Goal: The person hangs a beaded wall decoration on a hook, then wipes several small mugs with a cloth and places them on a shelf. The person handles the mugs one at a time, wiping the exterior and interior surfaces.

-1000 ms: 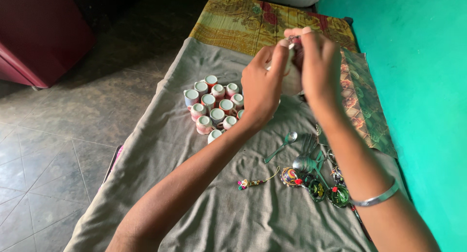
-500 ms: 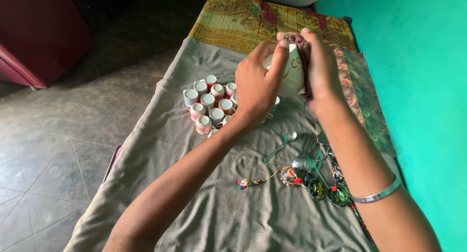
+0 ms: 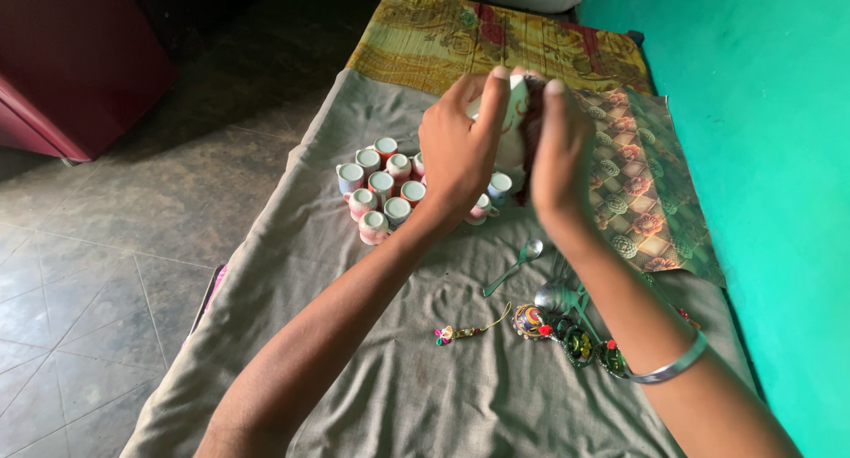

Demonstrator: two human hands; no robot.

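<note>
Far left, small cups [image 3: 382, 189] stand clustered upside down on the grey cloth [image 3: 354, 272]. Left hand [image 3: 458, 153] wraps a white cup [image 3: 512, 130], held up above the cluster. Right hand [image 3: 560, 153] pinches a dark rag [image 3: 531, 113] against it. Wiping looks underway. Spoons [image 3: 544, 281] and beaded trinkets [image 3: 571, 338] lie untouched.

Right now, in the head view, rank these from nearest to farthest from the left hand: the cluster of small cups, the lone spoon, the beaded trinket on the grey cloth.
1. Small cups: just below and left of the left hand, some partly hidden behind it.
2. Spoon: lower, toward the right hand's side.
3. Beaded trinket: lowest on the grey cloth, closest to the person.
</note>
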